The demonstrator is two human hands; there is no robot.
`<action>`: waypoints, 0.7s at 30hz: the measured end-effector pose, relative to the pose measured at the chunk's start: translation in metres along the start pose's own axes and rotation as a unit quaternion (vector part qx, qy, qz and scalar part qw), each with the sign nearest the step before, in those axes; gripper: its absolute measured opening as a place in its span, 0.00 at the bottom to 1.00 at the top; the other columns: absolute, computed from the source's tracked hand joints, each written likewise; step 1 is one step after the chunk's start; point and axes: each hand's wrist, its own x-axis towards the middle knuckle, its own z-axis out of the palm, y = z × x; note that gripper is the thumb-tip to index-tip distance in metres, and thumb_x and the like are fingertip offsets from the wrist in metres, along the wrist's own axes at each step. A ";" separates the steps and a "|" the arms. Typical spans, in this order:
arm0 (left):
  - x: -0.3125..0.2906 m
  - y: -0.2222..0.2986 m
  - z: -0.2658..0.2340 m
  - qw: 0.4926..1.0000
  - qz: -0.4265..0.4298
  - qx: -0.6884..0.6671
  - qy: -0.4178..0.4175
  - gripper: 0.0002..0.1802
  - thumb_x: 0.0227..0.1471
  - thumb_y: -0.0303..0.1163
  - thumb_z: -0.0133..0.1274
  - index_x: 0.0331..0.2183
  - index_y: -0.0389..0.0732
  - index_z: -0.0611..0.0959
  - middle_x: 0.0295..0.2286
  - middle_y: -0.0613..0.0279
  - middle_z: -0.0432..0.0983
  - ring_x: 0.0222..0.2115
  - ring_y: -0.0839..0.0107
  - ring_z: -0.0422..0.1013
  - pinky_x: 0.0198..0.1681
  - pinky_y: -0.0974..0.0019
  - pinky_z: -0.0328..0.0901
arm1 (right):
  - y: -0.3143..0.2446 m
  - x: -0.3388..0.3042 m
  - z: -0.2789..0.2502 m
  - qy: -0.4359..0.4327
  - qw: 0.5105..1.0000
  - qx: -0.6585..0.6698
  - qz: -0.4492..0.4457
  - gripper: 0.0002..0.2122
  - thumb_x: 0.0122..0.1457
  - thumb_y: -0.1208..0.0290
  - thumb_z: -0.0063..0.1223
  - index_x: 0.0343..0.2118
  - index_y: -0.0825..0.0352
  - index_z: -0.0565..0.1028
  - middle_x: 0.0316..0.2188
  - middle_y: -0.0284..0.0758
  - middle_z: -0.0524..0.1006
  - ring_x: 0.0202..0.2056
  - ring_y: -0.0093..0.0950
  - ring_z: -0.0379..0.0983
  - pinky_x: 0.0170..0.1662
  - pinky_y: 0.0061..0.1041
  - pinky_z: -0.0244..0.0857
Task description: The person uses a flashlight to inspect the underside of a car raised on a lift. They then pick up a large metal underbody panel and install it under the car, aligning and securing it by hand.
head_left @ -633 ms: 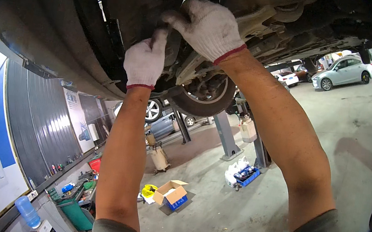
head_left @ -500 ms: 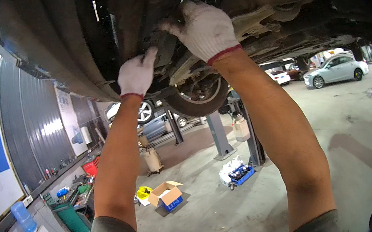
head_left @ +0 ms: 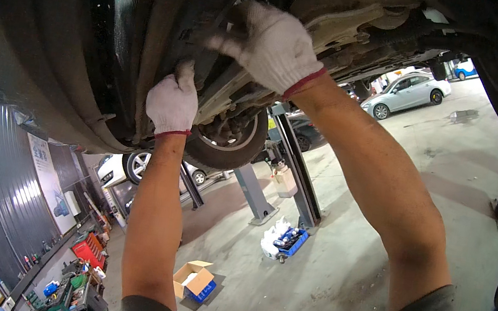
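Both my hands wear white knit gloves with red cuffs and reach up under a raised car. My left hand (head_left: 172, 105) is at the dark underbody panel (head_left: 165, 37), one digit pointing up against it; its other fingers are hidden. Higher and to the right is my right hand (head_left: 278, 49), with its thumb stretched left and apart from the fingers. Blur and shadow soften its fingertips, and I see nothing held between them. A wheel (head_left: 231, 140) hangs just below the hands.
Lift posts (head_left: 297, 168) stand beyond the car. On the floor are an open cardboard box (head_left: 190, 280) and a blue crate (head_left: 293, 242) with bottles. A cluttered workbench (head_left: 80, 290) runs along the left wall. A silver car (head_left: 408, 93) is parked at the right.
My view has shifted, so the floor items and parked car appear further left. My left hand sits slightly lower and further left in view. The right hand stays near the same underbody area, its fingers blurred.
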 end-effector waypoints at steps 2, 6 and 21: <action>0.000 -0.002 0.001 0.999 0.014 -0.018 -0.041 0.37 0.63 0.60 0.41 0.32 0.33 0.86 0.31 0.36 0.79 0.37 0.37 0.76 0.42 0.46 0.69 | -0.009 -0.004 0.019 -0.030 0.998 -0.038 0.050 0.34 0.53 0.36 0.59 0.36 0.75 0.77 0.28 0.49 0.79 0.33 0.45 0.79 0.38 0.37 0.74; -0.014 -0.038 0.014 0.985 -0.017 -0.170 0.014 0.37 0.63 0.61 0.41 0.30 0.36 0.87 0.29 0.36 0.79 0.36 0.38 0.77 0.43 0.47 0.70 | -0.013 -0.003 0.039 0.025 0.999 0.033 0.029 0.35 0.53 0.37 0.60 0.45 0.72 0.77 0.36 0.49 0.81 0.40 0.43 0.80 0.44 0.36 0.74; -0.012 -0.103 0.029 0.996 0.008 -0.084 0.018 0.38 0.60 0.65 0.45 0.35 0.37 0.87 0.32 0.38 0.80 0.38 0.40 0.76 0.43 0.49 0.69 | -0.018 -0.007 0.070 0.012 0.901 0.422 0.104 0.30 0.59 0.80 0.61 0.60 0.81 0.58 0.53 0.42 0.74 0.54 0.32 0.71 0.57 0.28 0.70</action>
